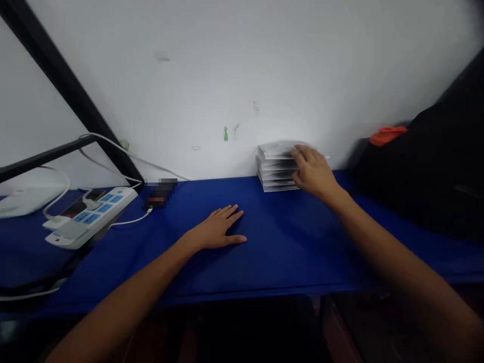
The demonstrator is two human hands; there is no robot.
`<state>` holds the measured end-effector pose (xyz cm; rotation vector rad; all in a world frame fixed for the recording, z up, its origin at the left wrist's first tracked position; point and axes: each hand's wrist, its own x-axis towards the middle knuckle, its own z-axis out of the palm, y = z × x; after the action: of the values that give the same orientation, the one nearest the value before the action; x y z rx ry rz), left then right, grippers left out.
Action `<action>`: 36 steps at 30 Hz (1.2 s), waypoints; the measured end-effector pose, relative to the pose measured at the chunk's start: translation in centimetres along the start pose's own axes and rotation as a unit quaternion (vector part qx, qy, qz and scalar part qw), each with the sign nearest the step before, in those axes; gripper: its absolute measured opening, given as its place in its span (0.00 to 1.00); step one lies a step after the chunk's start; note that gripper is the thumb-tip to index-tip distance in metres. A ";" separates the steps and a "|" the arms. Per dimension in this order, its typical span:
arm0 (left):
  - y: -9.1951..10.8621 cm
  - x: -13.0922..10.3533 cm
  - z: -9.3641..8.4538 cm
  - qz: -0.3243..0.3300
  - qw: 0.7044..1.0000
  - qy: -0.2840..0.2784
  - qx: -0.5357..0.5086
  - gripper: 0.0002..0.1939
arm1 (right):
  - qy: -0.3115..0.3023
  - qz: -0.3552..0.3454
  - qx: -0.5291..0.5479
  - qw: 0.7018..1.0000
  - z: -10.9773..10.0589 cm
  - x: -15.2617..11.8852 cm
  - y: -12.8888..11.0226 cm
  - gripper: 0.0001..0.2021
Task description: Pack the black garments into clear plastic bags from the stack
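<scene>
White paper stack (276,174): on the blue tabletop (280,252), at its far edge by the wall (333,65). Right hand (313,170) at the stack's upper right, fingers loosely bent, thumb apart; blurred, cannot tell whether they grip any paper. Left hand (216,231) nearer the wearer and left of the stack, palm down on the tabletop, fingers extended, thumb spread, nothing held. Farther left of the stack: dark device (161,194) with white cable, then white power strip (94,217). Well right of the stack: black bulky item (423,171), orange piece (387,135) on it.

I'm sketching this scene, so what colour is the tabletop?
The tabletop is deep blue; the head view, the only one here, shows it.
</scene>
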<state>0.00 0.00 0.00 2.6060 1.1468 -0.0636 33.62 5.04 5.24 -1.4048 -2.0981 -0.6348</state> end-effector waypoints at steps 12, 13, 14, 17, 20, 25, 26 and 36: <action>0.1 -0.1 -0.2 -0.003 1.000 -0.003 0.012 0.46 | 0.003 0.029 -0.093 0.995 2.7 2.9 4.0 0.20; 0.0 -0.1 -0.2 -0.001 1.000 0.000 0.012 0.46 | 0.005 0.030 -0.093 0.995 2.8 3.1 4.0 0.20; 0.0 0.0 -0.1 -0.001 1.000 0.002 0.011 0.46 | 0.008 0.030 -0.092 0.995 2.7 3.2 3.9 0.20; 0.2 0.1 0.0 0.000 1.000 0.026 -0.005 0.47 | 0.042 0.016 -0.073 0.996 1.5 2.9 2.5 0.20; 0.4 0.4 0.0 -0.010 0.985 0.163 -0.054 0.47 | 0.096 -0.024 -0.043 0.994 -0.7 1.6 -1.0 0.21; 1.3 -0.3 -1.4 0.068 0.872 0.485 -0.025 0.44 | 0.068 -0.138 -0.016 0.988 -3.6 -1.8 -8.3 0.20; 1.5 -0.6 -1.7 0.107 0.864 0.492 0.008 0.39 | 0.043 -0.161 -0.012 0.986 -3.7 -2.4 -9.5 0.19; 1.1 -0.6 -2.4 0.122 0.893 0.397 0.176 0.06 | -0.073 -0.182 0.037 0.980 -1.2 -3.6 -10.5 0.17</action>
<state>0.25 -0.47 2.67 3.1835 1.0701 1.0260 25.19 -1.87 2.81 -1.0623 -2.4972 -0.6001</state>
